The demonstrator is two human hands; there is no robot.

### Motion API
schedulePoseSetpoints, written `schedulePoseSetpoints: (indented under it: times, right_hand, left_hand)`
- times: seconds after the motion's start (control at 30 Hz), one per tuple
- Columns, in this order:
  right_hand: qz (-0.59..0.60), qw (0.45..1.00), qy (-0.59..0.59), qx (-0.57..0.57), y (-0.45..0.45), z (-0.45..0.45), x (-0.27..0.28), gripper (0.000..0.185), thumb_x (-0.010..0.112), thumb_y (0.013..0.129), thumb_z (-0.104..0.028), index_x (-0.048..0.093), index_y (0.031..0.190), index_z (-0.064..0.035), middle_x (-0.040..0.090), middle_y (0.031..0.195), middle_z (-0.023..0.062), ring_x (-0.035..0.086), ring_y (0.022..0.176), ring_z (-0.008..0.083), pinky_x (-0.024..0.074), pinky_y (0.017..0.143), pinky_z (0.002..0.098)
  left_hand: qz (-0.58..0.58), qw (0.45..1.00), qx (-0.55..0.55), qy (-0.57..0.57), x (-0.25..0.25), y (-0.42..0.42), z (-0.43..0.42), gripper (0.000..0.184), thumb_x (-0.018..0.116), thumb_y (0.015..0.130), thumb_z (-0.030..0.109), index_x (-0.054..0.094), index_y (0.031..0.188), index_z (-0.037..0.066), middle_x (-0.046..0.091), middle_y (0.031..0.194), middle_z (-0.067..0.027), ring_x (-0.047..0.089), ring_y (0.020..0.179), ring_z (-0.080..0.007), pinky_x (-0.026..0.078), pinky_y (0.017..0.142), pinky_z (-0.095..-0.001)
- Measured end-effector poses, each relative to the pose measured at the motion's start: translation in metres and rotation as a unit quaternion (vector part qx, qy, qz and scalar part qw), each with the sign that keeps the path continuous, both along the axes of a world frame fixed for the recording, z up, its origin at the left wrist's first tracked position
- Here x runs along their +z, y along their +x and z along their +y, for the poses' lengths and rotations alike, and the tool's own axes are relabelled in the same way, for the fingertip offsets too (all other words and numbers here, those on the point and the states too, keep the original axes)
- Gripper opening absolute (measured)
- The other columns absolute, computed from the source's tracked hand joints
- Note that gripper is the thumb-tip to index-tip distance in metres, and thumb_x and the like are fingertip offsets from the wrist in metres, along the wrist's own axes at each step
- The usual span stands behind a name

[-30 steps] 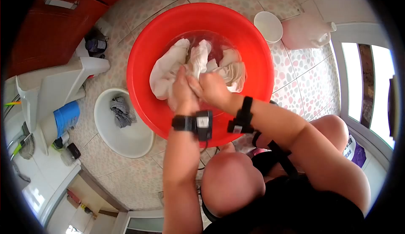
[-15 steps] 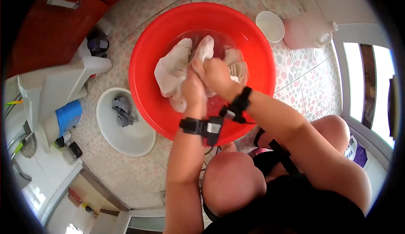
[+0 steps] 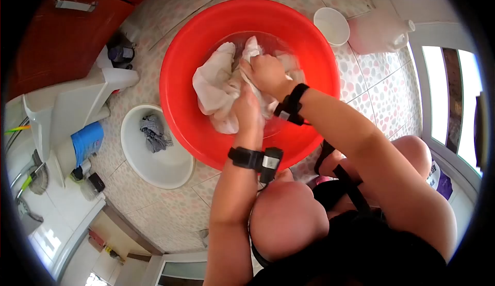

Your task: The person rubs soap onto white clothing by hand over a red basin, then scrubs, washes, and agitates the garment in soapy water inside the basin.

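Note:
A wet white garment (image 3: 214, 87) lies bunched in the large red basin (image 3: 185, 59), partly in shallow water. My left hand (image 3: 247, 108) grips a fold of this cloth near the basin's middle. Just above and to the right, my right hand (image 3: 268, 73) is closed on another part of the same garment, with a pale end sticking up past the fingers. The two fists are close together, a strip of cloth stretched between them. More pale fabric spreads beneath and to the right of my right hand. The fingertips are partly hidden by cloth and knuckles.
Left of the red basin stands a white basin (image 3: 131, 146) holding a grey cloth (image 3: 153, 134). A small white bucket (image 3: 331, 27) and a pinkish jug (image 3: 379, 32) stand at upper right. Red cabinets (image 3: 46, 33) and a blue container (image 3: 87, 140) are at left.
My hands have moved slightly apart, the right one up and to the right of the left. The whole view has shifted a little.

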State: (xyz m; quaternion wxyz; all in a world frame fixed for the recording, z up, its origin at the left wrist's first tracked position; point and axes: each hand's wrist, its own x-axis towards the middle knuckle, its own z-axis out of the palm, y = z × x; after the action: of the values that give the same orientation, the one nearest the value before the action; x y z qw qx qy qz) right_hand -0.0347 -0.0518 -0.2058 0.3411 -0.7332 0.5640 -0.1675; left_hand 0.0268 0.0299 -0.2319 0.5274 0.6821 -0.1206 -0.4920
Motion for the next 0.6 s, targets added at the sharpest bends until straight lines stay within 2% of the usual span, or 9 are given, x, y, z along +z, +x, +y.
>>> schedulePoseSetpoints:
  times: [0.07,0.13,0.17,0.23,0.3,0.37,0.5,0.53,0.6]
  right_hand:
    - [0.004,1.000,-0.007,0.008,0.001,0.017,0.013,0.059,0.040,0.087,-0.045,0.059,0.058,0.0029,0.054,0.059,0.0250,0.055,0.057,0.0418,0.0451,0.058,0.0478]
    - [0.014,0.997,0.019,0.074,0.002,0.049,0.029,0.055,0.042,0.087,-0.043,0.059,0.062,0.0027,0.058,0.063,0.0228,0.056,0.056,0.0421,0.0471,0.057,0.0474]
    - [0.012,0.997,0.021,0.075,0.000,0.046,0.022,0.055,0.042,0.087,-0.043,0.059,0.062,0.0027,0.058,0.063,0.0228,0.056,0.056,0.0421,0.0471,0.057,0.0474]
    - [0.051,0.994,-0.017,0.099,0.000,0.022,0.000,0.058,0.041,0.087,-0.044,0.059,0.060,0.0032,0.055,0.059,0.0247,0.055,0.057,0.0412,0.0451,0.058,0.0470]
    - [-0.001,1.000,0.018,-0.004,-0.001,0.004,0.003,0.055,0.042,0.088,-0.041,0.060,0.061,0.0023,0.056,0.059,0.0238,0.056,0.057,0.0403,0.0441,0.056,0.0476]
    - [0.016,1.000,0.006,0.000,0.005,0.026,0.007,0.055,0.041,0.088,-0.041,0.059,0.060,0.0025,0.055,0.060,0.0243,0.056,0.057,0.0408,0.0437,0.055,0.0480]
    - [-0.002,0.999,0.008,0.053,-0.001,0.052,0.023,0.056,0.042,0.088,-0.042,0.058,0.060,0.0038,0.054,0.059,0.0249,0.055,0.056,0.0418,0.0433,0.056,0.0487]
    - [0.007,0.999,0.011,0.052,-0.006,0.033,0.005,0.057,0.041,0.088,-0.043,0.059,0.059,0.0027,0.056,0.061,0.0252,0.056,0.059,0.0411,0.0451,0.058,0.0472]
    - [0.027,0.997,0.036,0.063,-0.018,0.003,-0.011,0.057,0.042,0.088,-0.046,0.062,0.064,0.0020,0.058,0.062,0.0218,0.059,0.060,0.0348,0.0472,0.060,0.0406]
  left_hand:
    - [-0.038,0.997,-0.063,-0.007,-0.003,0.020,-0.008,0.053,0.042,0.092,0.039,0.054,0.108,-0.010,0.060,0.095,-0.0133,0.056,0.087,-0.0209,0.046,0.071,-0.0317]
    - [0.311,0.950,0.024,-0.014,-0.002,0.044,-0.011,0.056,0.041,0.091,0.040,0.051,0.115,-0.009,0.061,0.098,-0.0132,0.056,0.089,-0.0209,0.046,0.072,-0.0320]
    - [0.309,0.951,0.026,-0.013,-0.001,0.039,-0.009,0.056,0.041,0.091,0.040,0.051,0.115,-0.009,0.061,0.098,-0.0132,0.056,0.089,-0.0209,0.046,0.072,-0.0320]
    - [0.057,0.996,0.022,0.063,0.002,0.015,-0.003,0.054,0.041,0.091,0.040,0.053,0.114,-0.007,0.061,0.097,-0.0129,0.057,0.086,-0.0206,0.046,0.071,-0.0317]
    - [0.097,0.995,0.013,-0.028,0.023,0.004,0.001,0.045,0.046,0.090,0.037,0.053,0.110,-0.003,0.058,0.103,-0.0074,0.056,0.092,-0.0180,0.048,0.076,-0.0315]
    - [0.076,0.994,-0.015,0.077,0.033,0.015,-0.008,0.049,0.040,0.092,0.039,0.057,0.109,-0.003,0.060,0.098,-0.0106,0.057,0.086,-0.0163,0.046,0.069,-0.0289]
    - [0.176,0.978,0.085,0.076,0.042,0.020,-0.005,0.050,0.042,0.093,0.036,0.050,0.114,-0.008,0.056,0.103,-0.0076,0.054,0.091,-0.0145,0.045,0.073,-0.0262]
    - [0.114,0.991,0.057,0.041,0.031,0.010,0.004,0.049,0.046,0.092,0.035,0.051,0.112,-0.009,0.055,0.104,-0.0088,0.053,0.092,-0.0141,0.045,0.076,-0.0262]
    - [0.141,0.988,0.047,0.027,0.033,0.007,0.012,0.049,0.049,0.091,0.034,0.050,0.114,-0.009,0.054,0.107,-0.0090,0.052,0.094,-0.0141,0.045,0.078,-0.0266]
